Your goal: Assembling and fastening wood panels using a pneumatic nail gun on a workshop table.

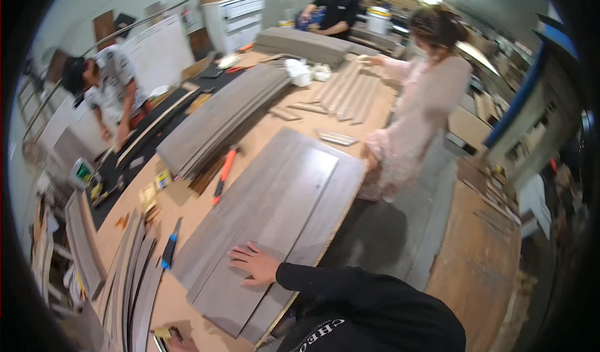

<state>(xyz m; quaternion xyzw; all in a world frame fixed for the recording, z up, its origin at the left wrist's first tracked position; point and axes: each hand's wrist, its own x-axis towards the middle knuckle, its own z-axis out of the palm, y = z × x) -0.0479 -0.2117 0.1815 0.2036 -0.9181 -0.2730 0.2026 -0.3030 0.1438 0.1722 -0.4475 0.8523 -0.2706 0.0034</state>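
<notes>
My right hand (255, 266) lies palm down with fingers spread on a grey-brown wood plank (275, 227). That plank rests on other grey planks (340, 189) laid side by side along the near edge of the table. At the bottom edge, my left hand (180, 341) is partly cut off by the frame. Its fingers are closed around a small yellow-and-dark object (162, 332), which looks like a tape measure. Between the hands and the plank stacks lie a blue-handled saw (169, 251) and an orange-and-black hammer (225, 176).
Thin grey strips (128, 277) lie on the table at left. Plank stacks (225, 111) fill its middle and far end. A co-worker in pale pink (431, 95) handles narrow strips (350, 92) at right. Two other people (119, 80) work at the far left and back.
</notes>
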